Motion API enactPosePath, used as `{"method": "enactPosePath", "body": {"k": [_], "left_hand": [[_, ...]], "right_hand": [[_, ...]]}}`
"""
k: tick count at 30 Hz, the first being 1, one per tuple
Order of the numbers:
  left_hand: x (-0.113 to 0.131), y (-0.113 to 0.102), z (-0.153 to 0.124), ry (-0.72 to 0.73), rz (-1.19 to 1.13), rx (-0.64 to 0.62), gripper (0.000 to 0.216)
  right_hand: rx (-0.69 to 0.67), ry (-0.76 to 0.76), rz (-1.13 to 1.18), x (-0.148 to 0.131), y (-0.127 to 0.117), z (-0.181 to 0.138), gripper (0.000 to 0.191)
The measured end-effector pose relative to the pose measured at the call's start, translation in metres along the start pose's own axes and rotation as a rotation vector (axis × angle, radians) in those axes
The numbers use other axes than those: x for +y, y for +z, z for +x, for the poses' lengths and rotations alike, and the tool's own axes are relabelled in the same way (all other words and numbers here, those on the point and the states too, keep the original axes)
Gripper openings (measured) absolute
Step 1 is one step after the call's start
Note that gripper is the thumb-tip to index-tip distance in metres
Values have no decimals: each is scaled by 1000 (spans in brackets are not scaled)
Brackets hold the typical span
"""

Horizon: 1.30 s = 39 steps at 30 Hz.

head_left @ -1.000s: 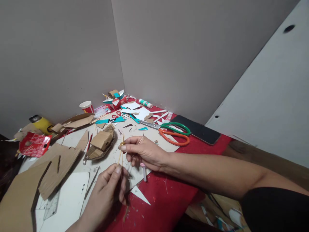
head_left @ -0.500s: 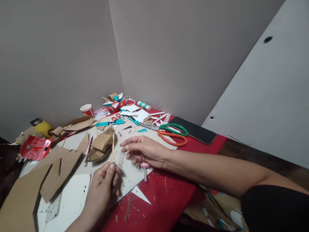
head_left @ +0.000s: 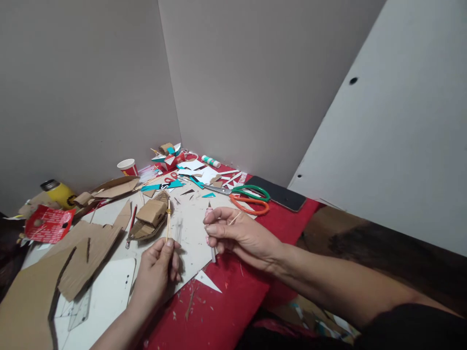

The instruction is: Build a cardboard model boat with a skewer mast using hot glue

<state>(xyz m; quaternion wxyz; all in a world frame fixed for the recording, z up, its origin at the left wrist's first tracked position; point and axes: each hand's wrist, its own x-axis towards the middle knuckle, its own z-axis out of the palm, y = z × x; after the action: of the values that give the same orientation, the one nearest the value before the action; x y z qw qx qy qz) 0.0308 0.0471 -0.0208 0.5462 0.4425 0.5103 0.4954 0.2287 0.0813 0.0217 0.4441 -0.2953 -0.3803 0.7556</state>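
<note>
My left hand [head_left: 162, 260] is closed, thumb against the curled fingers, pinching the lower ends of thin wooden sticks [head_left: 168, 226]. A yellow band binds the sticks near their top. Just behind them lies a small cardboard boat [head_left: 151, 216] with a box-like cabin. To the right, my right hand [head_left: 233, 233] is closed, and a short thin wooden stick [head_left: 235, 218] pokes out behind its index finger. A pink craft knife [head_left: 209, 212] with a pale rear end appears beneath the right fingertips, partly hidden by them; contact cannot be made out.
Large green-and-orange-handled scissors [head_left: 251, 199] and a black phone [head_left: 280, 193] lie beyond my right hand. Cut cardboard [head_left: 91, 257], a pencil [head_left: 131, 226] and a white board [head_left: 109, 291] are at left. Paper scraps [head_left: 207, 175], a glue stick [head_left: 210, 161] and a cup [head_left: 127, 166] stand behind.
My right hand's fingers have drawn together, and its stick now points up to the right. My left hand keeps its pinch on the banded sticks. The view has shifted slightly.
</note>
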Motion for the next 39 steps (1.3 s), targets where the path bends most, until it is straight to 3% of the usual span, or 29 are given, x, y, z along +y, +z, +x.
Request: {"method": "enactPosePath", "body": {"k": [2,5,7,9,11,12,17,22,27,31,39], "left_hand": [[0,0,0,10,4,-9,33],[0,-1,0,28,0,-21,33],[0,0,-1,41,-11,-21,32],[1,0,-1,54,-32,-12,30],[2,0,-2,74,-61,16,30],[3,0,-3,86,-76,37,30],[6,-4,-5,151,-116,123,27],[1,-5,-3,137,-65,42,29],[2,-8,-2,112,-8,4,29],[12,-11,0,94,44,74,28],[19,-17,6,116,-130,137,29]], "right_hand": [[86,-40,64,-3,-5,5,26],[331,-135,229,-16,-14,12,23],[360,-141,240,-21,-11,9,17],[291,-106,203,-20,3,2,18],[35,-76,3,-14,21,-3,30],[-16,-119,-60,-11,30,-1,32],[-24,-108,-260,-1,51,50,23],[-234,-65,-486,1,55,91,20],[-280,-29,-516,-1,58,100,19],[-322,-25,-541,0,57,106,13],[-394,-121,-635,15,58,100,25]]}}
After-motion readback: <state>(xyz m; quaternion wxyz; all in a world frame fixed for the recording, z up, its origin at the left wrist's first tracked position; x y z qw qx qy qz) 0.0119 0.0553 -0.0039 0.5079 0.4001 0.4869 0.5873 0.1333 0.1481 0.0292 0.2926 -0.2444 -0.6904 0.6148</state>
